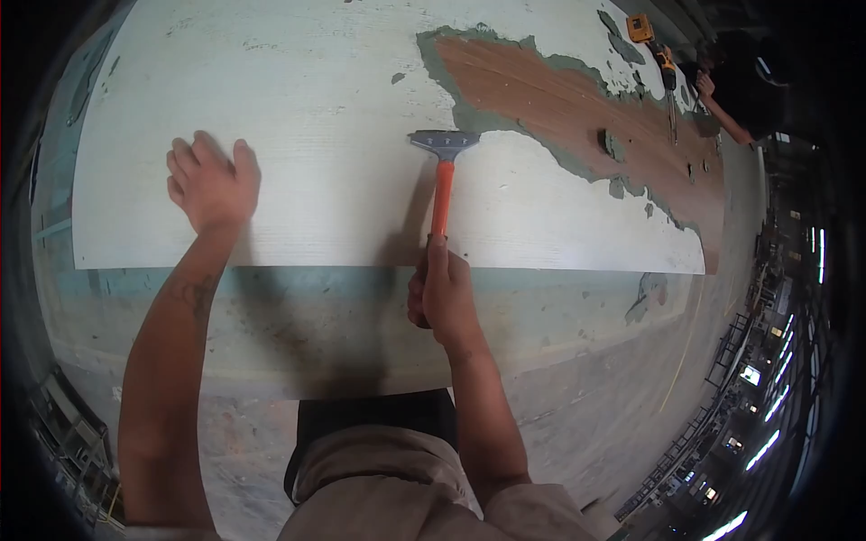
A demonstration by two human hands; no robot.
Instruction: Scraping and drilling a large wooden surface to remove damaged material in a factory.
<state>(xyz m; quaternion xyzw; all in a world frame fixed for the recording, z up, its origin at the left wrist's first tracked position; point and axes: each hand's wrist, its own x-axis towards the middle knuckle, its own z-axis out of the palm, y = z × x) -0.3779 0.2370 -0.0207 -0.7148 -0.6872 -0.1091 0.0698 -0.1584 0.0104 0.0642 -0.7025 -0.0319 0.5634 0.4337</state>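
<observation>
My right hand [445,293] is wrapped round the orange handle of a scraper [442,194]. The scraper points away from me, its wide grey head by the edge of the peeled area on a white-coated panel [307,117]. Palm down with fingers apart, my left hand [214,183] rests on the white coating at the left. Reddish-brown wood [532,90] shows across the panel's far right, bordered by ragged grey-green coating. Whether the blade touches the panel I cannot tell.
A yellow and black power tool [654,50] with a long metal bit lies at the far right. Beside it is another person's hand [705,86]. Loose flakes [612,144] lie on the bare wood. The panel rests on a pale green table [532,307].
</observation>
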